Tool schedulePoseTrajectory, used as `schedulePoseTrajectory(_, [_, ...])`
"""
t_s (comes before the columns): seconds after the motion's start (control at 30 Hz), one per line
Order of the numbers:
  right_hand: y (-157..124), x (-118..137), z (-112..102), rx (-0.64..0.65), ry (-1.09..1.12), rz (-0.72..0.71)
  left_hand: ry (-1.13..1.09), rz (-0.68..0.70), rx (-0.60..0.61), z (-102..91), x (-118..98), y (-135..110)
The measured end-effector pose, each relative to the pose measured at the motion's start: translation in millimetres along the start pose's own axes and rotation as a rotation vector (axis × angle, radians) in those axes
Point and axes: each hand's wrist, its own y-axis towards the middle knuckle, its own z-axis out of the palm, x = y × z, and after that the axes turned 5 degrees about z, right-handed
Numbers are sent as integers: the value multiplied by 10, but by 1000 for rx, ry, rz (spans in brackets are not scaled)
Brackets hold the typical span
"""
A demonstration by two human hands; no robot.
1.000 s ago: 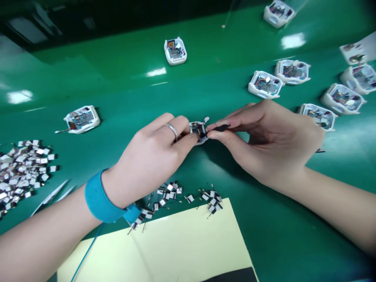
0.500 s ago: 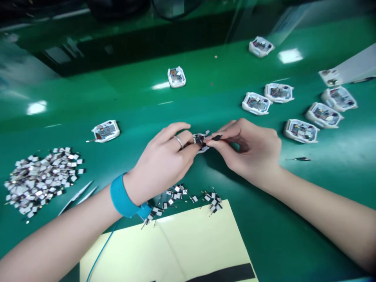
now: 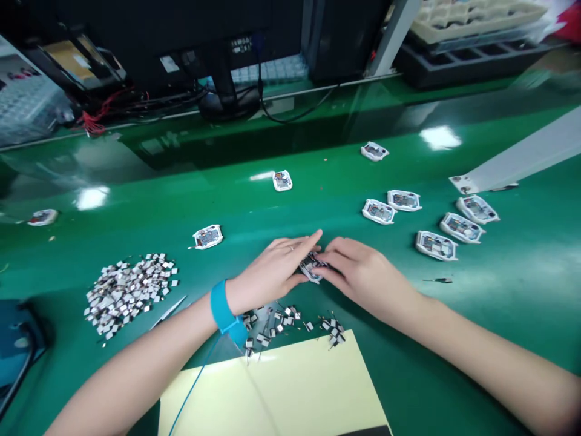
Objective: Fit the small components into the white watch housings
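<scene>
On bench, PCB housing angled down-right betw. L hand, R hand.

"What's on the bench, left of the left hand?"

"A heap of small batteries, tweezers just beside it, and an open casing behind."

"And right of the right hand?"

"Five more casings, clustered. A held casing sits between both hands. A smaller batch of batteries lines the far edge of a sheet of card."

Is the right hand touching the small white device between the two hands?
Touching: the head view shows the right hand with fingers on the white device.
</scene>
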Motion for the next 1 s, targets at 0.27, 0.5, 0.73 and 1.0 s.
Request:
schedulePoseTrajectory(0.27, [80, 164, -98, -3, -277, -113, -85, -84, -161, 63, -26, -8])
schedulePoseTrajectory(0.5, [193, 161, -278, -144, -294, -266, -263, -97, -230, -58, -161, -45])
schedulePoseTrajectory(0.73, [174, 143, -206, -298, 4, -156, -382, -108, -323, -131, -243, -73])
schedulePoseTrajectory(1.0, [151, 282, -337, -360, -206, -130, -169, -116, -522, -86, -374, -129])
